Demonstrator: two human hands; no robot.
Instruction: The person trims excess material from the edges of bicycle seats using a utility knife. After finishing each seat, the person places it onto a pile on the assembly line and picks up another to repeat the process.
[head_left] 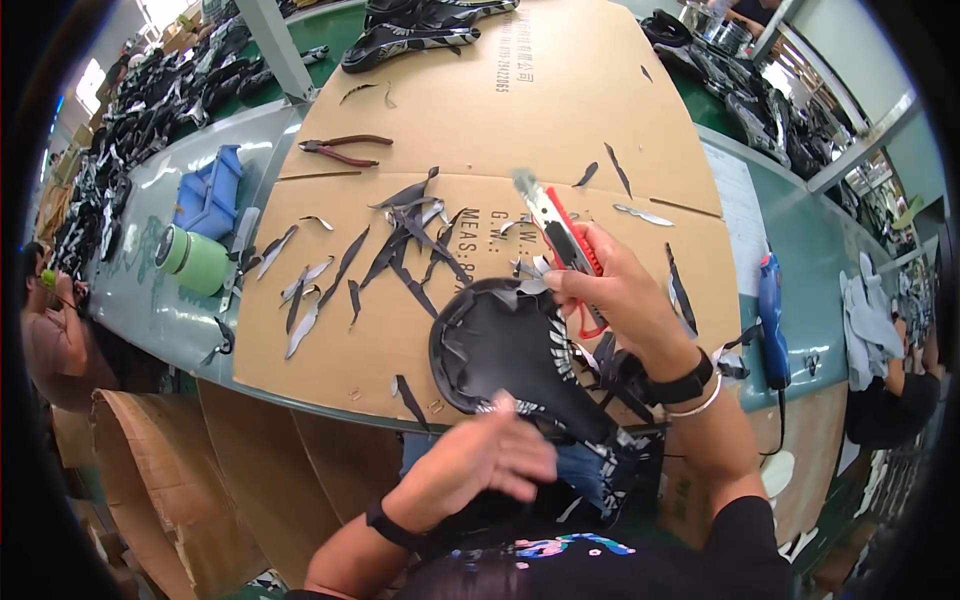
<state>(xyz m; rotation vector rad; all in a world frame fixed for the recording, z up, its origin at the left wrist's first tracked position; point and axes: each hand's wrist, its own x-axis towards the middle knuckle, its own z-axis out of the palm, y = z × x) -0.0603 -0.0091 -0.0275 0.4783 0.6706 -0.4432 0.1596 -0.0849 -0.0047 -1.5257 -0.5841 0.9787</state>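
Note:
A red-and-silver utility knife [562, 232] is gripped in my right hand [625, 295], its blade end pointing up and away from me. Below it, a black bicycle saddle [500, 345] rests at the near edge of the cardboard sheet [580, 120], its narrow nose toward my lap. A loose grey flap of cover sticks up at its far rim. My left hand [480, 455] hovers by the saddle's near left side, fingers spread and slightly blurred, holding nothing. Black and grey trimmed strips [400, 235] lie scattered beyond and left of the saddle.
Red-handled pliers [345, 150] lie at the far left of the cardboard, more saddles [410, 40] at its back. A blue bin [208, 190] and green jar [190, 260] stand left. A blue corded tool [770, 320] lies right. Large cardboard [160, 480] stands lower left. Other people sit on both sides.

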